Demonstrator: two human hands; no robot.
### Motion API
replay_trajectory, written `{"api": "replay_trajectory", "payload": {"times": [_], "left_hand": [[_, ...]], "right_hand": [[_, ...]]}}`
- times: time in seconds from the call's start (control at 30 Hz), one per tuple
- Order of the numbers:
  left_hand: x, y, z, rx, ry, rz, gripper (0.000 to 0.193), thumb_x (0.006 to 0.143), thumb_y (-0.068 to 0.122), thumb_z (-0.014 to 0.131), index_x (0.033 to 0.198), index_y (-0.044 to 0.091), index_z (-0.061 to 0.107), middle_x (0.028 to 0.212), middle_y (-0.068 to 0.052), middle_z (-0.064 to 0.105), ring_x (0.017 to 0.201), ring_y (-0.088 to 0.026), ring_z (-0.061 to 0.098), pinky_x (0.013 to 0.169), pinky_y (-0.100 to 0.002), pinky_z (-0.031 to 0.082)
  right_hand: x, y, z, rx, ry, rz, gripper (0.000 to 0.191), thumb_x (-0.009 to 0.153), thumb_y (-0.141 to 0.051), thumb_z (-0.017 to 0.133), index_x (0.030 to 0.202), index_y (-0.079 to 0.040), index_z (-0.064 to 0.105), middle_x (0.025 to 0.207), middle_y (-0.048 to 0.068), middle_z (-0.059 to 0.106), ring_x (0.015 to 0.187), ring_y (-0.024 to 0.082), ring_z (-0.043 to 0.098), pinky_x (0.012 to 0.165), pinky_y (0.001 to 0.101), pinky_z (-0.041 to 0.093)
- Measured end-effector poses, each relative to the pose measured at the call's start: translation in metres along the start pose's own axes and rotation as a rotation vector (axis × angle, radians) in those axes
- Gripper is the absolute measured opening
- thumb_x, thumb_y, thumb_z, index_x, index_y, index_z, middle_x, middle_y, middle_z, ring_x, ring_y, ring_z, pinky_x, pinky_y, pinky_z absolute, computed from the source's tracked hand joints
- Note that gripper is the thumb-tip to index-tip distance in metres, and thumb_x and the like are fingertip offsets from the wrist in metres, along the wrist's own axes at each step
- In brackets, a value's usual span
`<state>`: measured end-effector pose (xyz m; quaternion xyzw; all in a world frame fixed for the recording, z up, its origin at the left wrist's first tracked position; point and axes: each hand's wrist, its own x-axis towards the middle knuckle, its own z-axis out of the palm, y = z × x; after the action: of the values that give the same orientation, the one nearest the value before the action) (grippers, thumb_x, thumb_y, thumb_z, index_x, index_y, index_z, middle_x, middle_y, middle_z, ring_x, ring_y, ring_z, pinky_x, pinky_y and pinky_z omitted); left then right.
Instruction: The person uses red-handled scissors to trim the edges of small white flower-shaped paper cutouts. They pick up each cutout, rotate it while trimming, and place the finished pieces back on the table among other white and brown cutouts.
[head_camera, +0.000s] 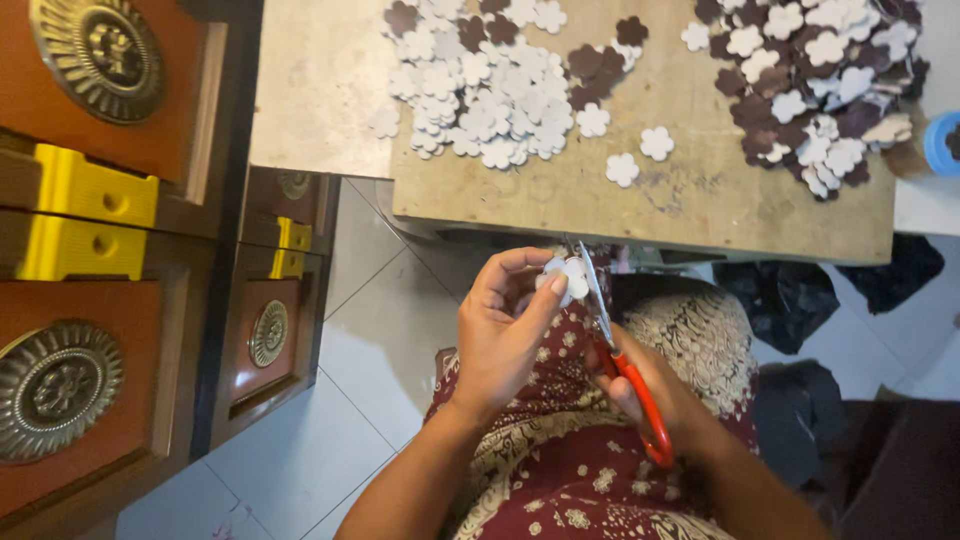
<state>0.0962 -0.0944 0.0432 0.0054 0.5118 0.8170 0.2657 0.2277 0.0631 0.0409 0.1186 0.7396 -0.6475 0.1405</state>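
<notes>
My left hand (503, 330) pinches a small white flower-shaped cutout (566, 277) between thumb and fingers, held over my lap. My right hand (655, 392) grips scissors with red handles (634, 385); their metal blades (592, 285) point up and touch the cutout's right edge. Both hands are just below the front edge of a wooden board (660, 200).
The board carries two heaps of white and dark brown flower cutouts (490, 90), (815, 85), with loose ones (622, 169) between. Orange wooden panels with brass medallions (100, 50) and yellow blocks (95, 190) stand at left. The tiled floor (380, 330) lies below, with dark scraps (790, 295) at right.
</notes>
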Motion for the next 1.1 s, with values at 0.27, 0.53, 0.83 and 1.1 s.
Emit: {"api": "replay_trajectory", "payload": {"times": [0.27,0.53,0.83,1.1], "left_hand": [[0.003,0.004,0.003,-0.017,0.056,0.058,0.031,0.094,0.004,0.074,0.123,-0.001,0.066,0.105,-0.004,0.073,0.090,-0.006,0.066,0.080,-0.021,0.056],[0.001,0.006,0.000,0.046,0.076,0.009,0.030,0.091,0.005,0.075,0.119,0.000,0.065,0.099,-0.004,0.072,0.080,-0.004,0.064,0.066,-0.019,0.056],[0.002,0.008,-0.004,0.055,0.062,0.018,0.036,0.090,0.003,0.076,0.124,-0.001,0.062,0.100,-0.005,0.072,0.082,-0.005,0.067,0.072,-0.019,0.056],[0.003,0.013,-0.011,0.021,0.045,-0.026,0.044,0.090,0.000,0.075,0.130,-0.002,0.059,0.100,-0.008,0.071,0.085,-0.007,0.067,0.070,-0.020,0.054]], "right_hand": [[0.018,-0.004,0.011,0.038,-0.013,0.008,0.100,0.081,-0.088,0.046,0.133,-0.003,0.050,0.085,0.002,0.054,0.074,0.012,0.051,0.061,0.0291,0.047],[0.027,-0.013,0.012,0.082,-0.094,-0.025,0.114,0.079,-0.093,0.048,0.142,0.002,0.046,0.102,0.005,0.053,0.087,0.016,0.050,0.073,0.0312,0.046],[0.025,-0.012,0.015,0.149,-0.076,0.075,0.127,0.068,-0.097,0.049,0.150,-0.001,0.038,0.090,0.003,0.050,0.076,0.014,0.046,0.063,0.0315,0.043],[0.023,-0.019,0.012,0.055,-0.095,0.080,0.122,0.068,-0.100,0.043,0.143,-0.003,0.043,0.080,0.000,0.047,0.068,0.012,0.044,0.056,0.0290,0.043]]}}
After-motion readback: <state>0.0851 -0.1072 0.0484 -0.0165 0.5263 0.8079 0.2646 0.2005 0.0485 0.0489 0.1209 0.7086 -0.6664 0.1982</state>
